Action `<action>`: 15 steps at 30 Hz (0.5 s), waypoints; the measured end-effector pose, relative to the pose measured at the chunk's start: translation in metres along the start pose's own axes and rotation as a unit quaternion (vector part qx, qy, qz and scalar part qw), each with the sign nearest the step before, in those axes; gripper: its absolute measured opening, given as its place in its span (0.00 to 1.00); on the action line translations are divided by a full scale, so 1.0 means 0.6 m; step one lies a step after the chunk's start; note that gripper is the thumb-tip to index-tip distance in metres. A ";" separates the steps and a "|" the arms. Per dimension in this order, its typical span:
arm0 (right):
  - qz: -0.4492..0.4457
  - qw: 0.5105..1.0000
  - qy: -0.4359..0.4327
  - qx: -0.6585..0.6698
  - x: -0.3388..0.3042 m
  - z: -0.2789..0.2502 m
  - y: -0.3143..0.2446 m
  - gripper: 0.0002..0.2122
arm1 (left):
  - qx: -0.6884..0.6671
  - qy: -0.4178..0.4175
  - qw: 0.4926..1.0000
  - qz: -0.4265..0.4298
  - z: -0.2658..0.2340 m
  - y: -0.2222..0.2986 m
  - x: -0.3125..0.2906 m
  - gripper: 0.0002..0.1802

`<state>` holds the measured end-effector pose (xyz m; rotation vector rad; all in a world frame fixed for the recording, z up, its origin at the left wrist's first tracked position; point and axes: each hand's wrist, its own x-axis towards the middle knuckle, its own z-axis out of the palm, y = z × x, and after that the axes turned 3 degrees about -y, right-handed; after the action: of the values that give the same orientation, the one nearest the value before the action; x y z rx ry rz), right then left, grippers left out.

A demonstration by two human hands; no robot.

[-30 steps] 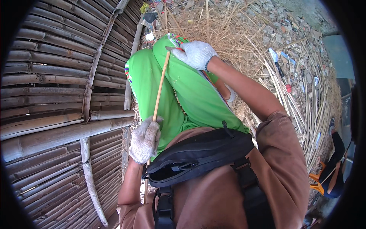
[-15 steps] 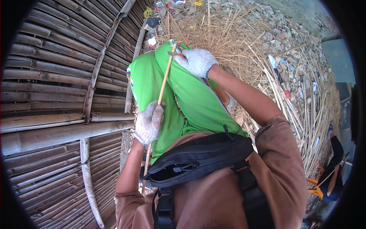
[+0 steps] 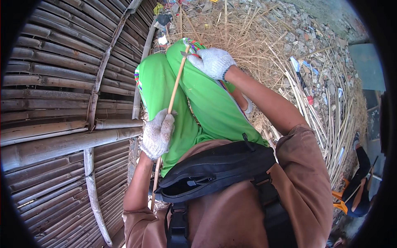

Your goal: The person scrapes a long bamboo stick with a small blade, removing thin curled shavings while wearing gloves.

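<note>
A thin, pale bamboo stick slants across my green-clothed knees, its upper end near the far knee and its lower end running down past my left forearm. My left hand, in a dirty white knit glove, is closed around the stick's middle. Close to the upper end, my gloved right hand is closed on a small knife. The short, dark knife blade lies across the stick and touches it; a bit of red shows beside the glove. Most of the knife's handle is hidden in the fingers.
A bamboo slat wall rises close on my left. Straw and shavings cover the ground ahead, and a pile of long split sticks lies at right. Another person sits at the far right. A black bag crosses my waist.
My left hand and the stick have shifted slightly left in the picture. The blade and right hand sit marginally higher, with both grips unchanged.
</note>
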<state>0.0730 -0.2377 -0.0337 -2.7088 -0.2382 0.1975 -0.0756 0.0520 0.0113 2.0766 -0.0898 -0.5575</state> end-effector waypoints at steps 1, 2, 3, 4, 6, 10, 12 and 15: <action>0.001 1.000 0.001 -0.005 0.000 0.001 0.001 0.32 | -0.007 0.000 1.000 -0.010 0.000 0.004 -0.008 0.19; -0.002 1.000 0.001 -0.002 0.000 0.001 0.001 0.31 | -0.014 0.000 1.000 -0.020 0.000 0.005 -0.016 0.19; -0.005 1.000 0.001 0.001 0.000 0.002 0.000 0.31 | -0.009 0.003 1.000 -0.019 0.000 0.001 -0.026 0.19; -0.008 1.000 0.001 0.004 -0.001 0.002 0.000 0.31 | -0.004 0.006 1.000 -0.018 -0.002 -0.004 -0.037 0.19; -0.012 1.000 0.016 0.012 0.002 0.006 0.004 0.30 | 0.017 0.005 1.000 -0.005 -0.002 -0.009 -0.057 0.19; -0.001 1.000 0.003 0.022 0.003 0.006 0.004 0.30 | 0.064 0.017 0.997 0.025 -0.004 -0.015 -0.079 0.18; 0.012 1.000 0.008 0.025 0.001 0.009 0.006 0.32 | 0.078 0.031 0.996 0.037 0.000 -0.015 -0.084 0.17; 0.022 0.999 0.016 0.028 -0.001 0.013 0.004 0.33 | 0.090 0.036 0.995 0.034 0.006 -0.007 -0.057 0.18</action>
<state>0.0714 -0.2369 -0.0419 -2.6613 -0.1620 0.1718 -0.1083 0.0611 0.0185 2.2576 -0.1740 -0.4447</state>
